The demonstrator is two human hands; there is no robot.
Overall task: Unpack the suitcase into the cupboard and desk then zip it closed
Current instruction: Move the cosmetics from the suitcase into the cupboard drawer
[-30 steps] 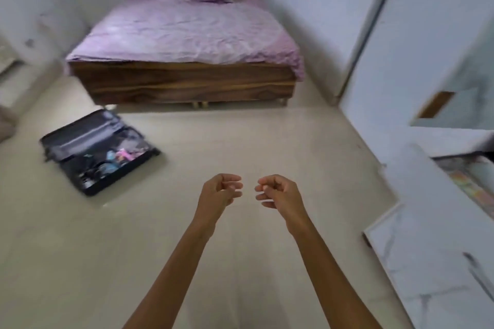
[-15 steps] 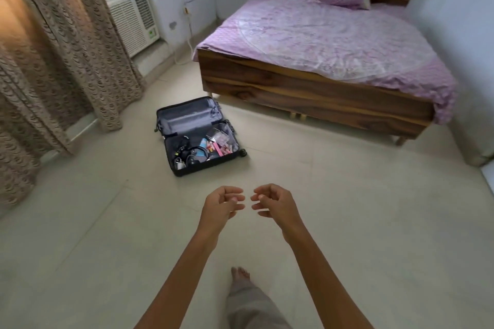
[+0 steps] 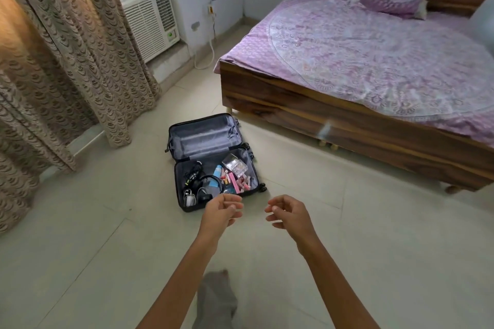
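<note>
As the left hand and right hand hover empty, loosely curled, the suitcase lies open just beyond.

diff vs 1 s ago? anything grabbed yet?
The person turned left and walked toward the suitcase: it went from far left to centre frame, just beyond the hands. The curtains and air conditioner came into view. Nothing taken or released: left hand and right hand stay empty, loosely curled, slightly further apart. Suitcase stays open on the floor, items inside.

no legible text, labels, brands, numbers or signs
</note>
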